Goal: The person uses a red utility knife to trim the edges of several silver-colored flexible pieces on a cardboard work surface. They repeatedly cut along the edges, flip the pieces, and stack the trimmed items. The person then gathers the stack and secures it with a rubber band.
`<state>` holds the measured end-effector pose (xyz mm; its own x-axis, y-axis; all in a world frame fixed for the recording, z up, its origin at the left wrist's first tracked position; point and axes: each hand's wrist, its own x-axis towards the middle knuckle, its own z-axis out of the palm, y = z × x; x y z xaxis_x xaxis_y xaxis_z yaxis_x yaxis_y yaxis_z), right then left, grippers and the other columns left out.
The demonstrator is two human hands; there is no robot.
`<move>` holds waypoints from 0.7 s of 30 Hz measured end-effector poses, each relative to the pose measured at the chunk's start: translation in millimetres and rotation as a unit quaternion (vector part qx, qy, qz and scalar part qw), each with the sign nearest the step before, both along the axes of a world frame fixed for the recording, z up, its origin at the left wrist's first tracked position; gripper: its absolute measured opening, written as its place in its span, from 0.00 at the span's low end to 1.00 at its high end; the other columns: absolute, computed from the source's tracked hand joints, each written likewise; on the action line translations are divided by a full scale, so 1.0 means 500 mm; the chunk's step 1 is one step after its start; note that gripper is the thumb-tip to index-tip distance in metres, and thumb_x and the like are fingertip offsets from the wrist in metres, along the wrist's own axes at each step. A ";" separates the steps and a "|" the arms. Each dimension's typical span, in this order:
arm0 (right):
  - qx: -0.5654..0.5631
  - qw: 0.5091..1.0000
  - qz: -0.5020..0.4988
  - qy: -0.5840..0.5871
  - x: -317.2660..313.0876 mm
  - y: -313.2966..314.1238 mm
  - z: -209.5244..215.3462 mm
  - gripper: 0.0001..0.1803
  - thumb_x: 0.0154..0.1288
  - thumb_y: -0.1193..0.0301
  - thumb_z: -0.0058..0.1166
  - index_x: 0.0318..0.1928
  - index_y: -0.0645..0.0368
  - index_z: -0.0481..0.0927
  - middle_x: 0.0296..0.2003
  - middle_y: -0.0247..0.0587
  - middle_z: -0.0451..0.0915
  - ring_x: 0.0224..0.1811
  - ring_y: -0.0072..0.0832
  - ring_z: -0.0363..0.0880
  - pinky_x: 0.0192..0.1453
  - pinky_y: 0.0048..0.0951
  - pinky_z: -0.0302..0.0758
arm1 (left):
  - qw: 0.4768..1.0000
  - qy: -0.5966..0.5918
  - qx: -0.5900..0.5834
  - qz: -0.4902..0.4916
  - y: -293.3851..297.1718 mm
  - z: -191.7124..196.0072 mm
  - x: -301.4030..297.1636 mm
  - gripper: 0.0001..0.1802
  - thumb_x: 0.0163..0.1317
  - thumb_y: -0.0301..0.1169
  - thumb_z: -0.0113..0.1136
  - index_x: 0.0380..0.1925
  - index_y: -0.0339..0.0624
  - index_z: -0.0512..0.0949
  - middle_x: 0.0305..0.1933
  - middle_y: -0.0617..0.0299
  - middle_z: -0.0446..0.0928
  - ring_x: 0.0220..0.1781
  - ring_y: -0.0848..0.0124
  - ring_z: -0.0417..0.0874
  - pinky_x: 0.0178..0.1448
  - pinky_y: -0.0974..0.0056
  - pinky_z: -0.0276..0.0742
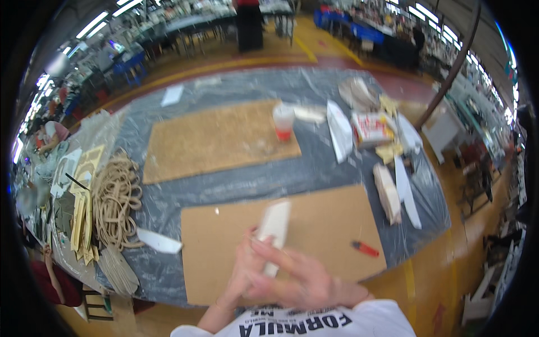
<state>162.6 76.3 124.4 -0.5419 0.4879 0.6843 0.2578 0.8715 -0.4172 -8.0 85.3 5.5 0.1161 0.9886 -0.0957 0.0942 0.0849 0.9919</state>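
Over the near cardboard sheet (224, 224), my two hands are together around a flat white strip (276, 219). My left hand (245, 264) is closed on the strip from its left side. Across the strip's lower part lies my right hand (306, 278), its fingers reaching toward the left hand. Motion blurs the right fingers, so their grip is unclear. The strip points up and away, and its lower end shows between the hands. A red and black cutter-like tool (366, 249) lies on the cardboard, right of my hands.
Beyond lies a worn brown board (213, 140) with a plastic cup (283, 122) on it. Coiled beige cord (117, 196) and yellowish cut pieces (83, 224) are at the left. White pieces (339, 132) and a printed packet (373, 129) sit at the right. A pole (452, 73) rises beyond the table.
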 end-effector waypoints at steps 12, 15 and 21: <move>-0.581 0.679 0.145 0.424 0.053 0.119 -0.160 0.53 0.52 0.53 0.75 0.71 0.60 0.58 0.70 0.64 0.63 0.72 0.51 0.66 0.74 0.46 0.65 | 0.900 -0.433 -0.040 -0.023 0.000 0.039 -0.076 0.55 0.64 0.76 0.32 0.70 0.36 0.62 0.59 0.49 0.76 0.52 0.58 0.83 0.54 0.54 0.83; -0.613 0.668 0.148 0.395 0.016 0.100 -0.220 0.54 0.48 0.53 0.77 0.69 0.60 0.60 0.69 0.63 0.65 0.72 0.50 0.66 0.72 0.46 0.69 | 0.936 -0.303 -0.134 -0.122 -0.019 0.029 -0.025 0.56 0.65 0.74 0.34 0.73 0.34 0.56 0.66 0.45 0.71 0.62 0.55 0.77 0.64 0.54 0.77; -0.591 0.716 0.161 0.335 0.114 0.122 -0.148 0.55 0.42 0.60 0.82 0.68 0.62 0.63 0.64 0.55 0.73 0.67 0.44 0.73 0.72 0.44 0.69 | 0.966 0.030 -0.083 -0.242 -0.006 0.024 -0.022 0.50 0.72 0.66 0.39 0.75 0.30 0.51 0.74 0.40 0.61 0.78 0.55 0.59 0.79 0.57 0.55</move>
<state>219.8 137.2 50.4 -0.5006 0.8639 0.0551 -0.4798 -0.2240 -0.8483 -18.8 82.4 17.8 0.5495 0.7908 -0.2696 0.2195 0.1747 0.9598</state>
